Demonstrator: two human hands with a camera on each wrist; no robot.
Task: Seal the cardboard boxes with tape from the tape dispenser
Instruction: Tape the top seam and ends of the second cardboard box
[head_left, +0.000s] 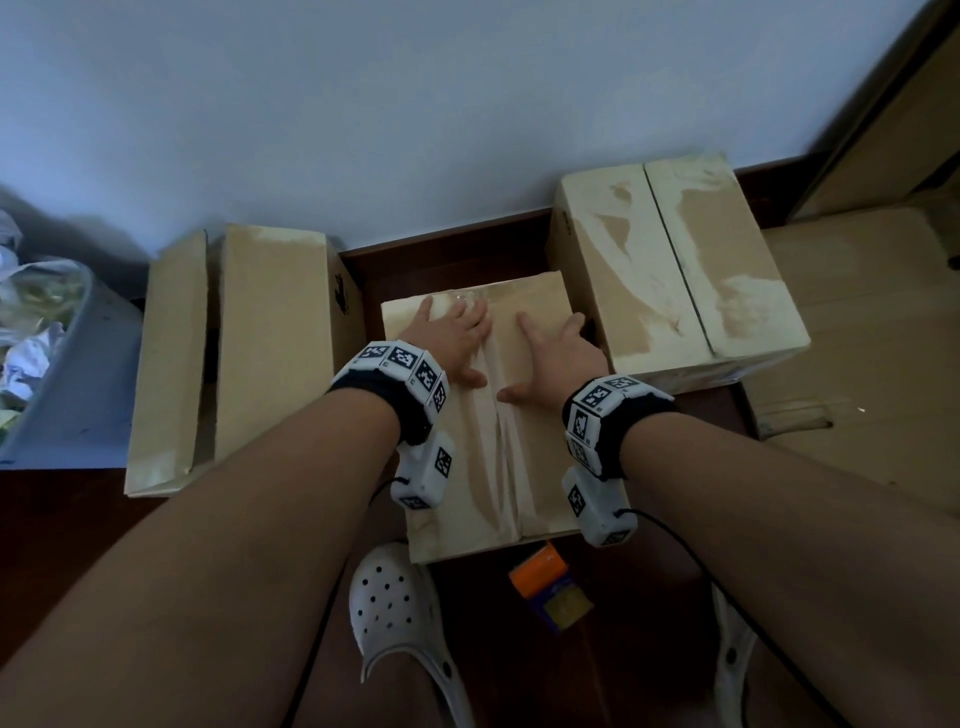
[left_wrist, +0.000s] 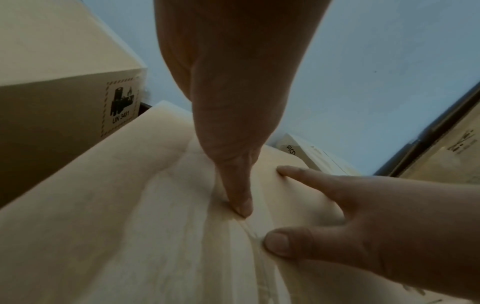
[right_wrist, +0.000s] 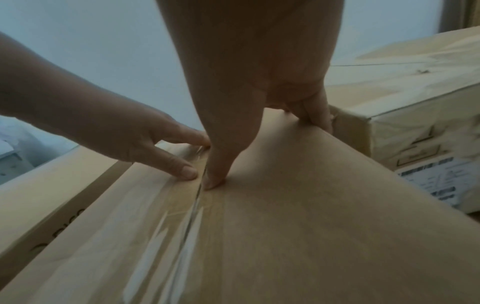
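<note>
Dark wooden floor (head_left: 467, 613) under a pale wall, boxes set along the skirting.

Centre box (head_left: 545, 322): flaps down, clear tape (head_left: 501, 441) along the middle seam, long axis running 6 to 12 o'clock away from the person. Tape looks wrinkled near the 6 o'clock end; a crumpled bit shows at the far edge.

Left hand (head_left: 457, 338): flat on the lid, fingers spread and straight, gripping nothing, thumb tip on the tape at the seam. Right hand (head_left: 553, 358): the same, palm down at 3 o'clock of the seam, thumb reaching to it, outer fingers hanging over the box's right edge. Thumbs nearly meet across the seam; both hands equally near it.

Judgement: smoothing step, so the coming stroke should follow the seam line, toward 12 or back to 6.

Outward: tape dispenser (head_left: 548, 582), orange and blue, on the floor at 6 o'clock, just beside the box's near edge, in neither hand. Open-flapped box (head_left: 270, 338) at 9 o'clock. Larger box (head_left: 727, 260) at 2 o'clock, seam apparently untaped, touching or nearly touching the centre box. Grey bin (head_left: 67, 384) far left. White clog (head_left: 395, 608) below.
</note>
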